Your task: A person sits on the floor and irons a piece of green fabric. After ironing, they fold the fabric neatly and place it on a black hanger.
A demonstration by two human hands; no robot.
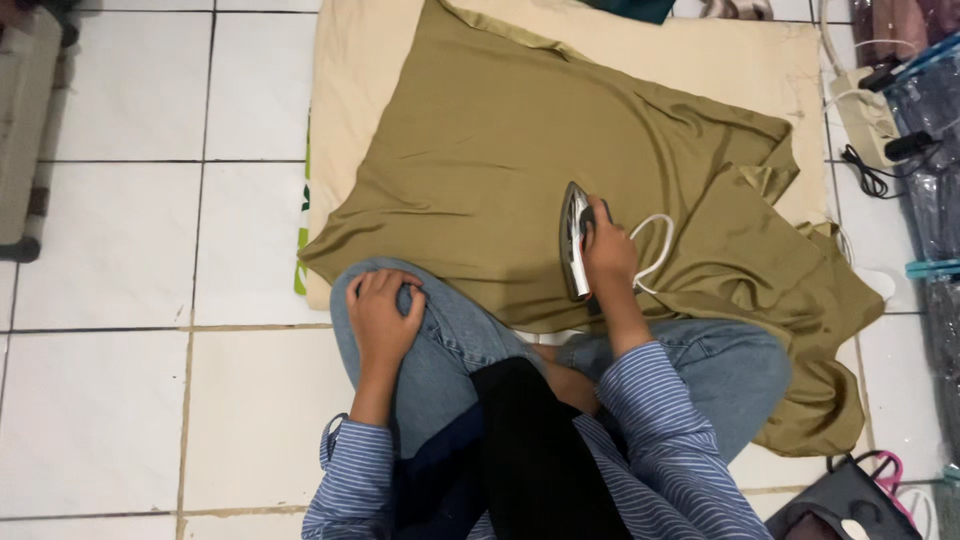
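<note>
Fingers: right hand [606,252] wrapped around handle of silver-soled electric iron [576,241]; left hand [384,312] curled loosely over denim-clad knee [440,330].
Iron: tipped on edge, on olive satin cloth [500,160].
Around: cream padded mat [700,60] beneath; white cord [655,245] looping beside; power strip [860,110] far right.
Hidden: handle behind fingers; black bag [850,500] cut off.
</note>
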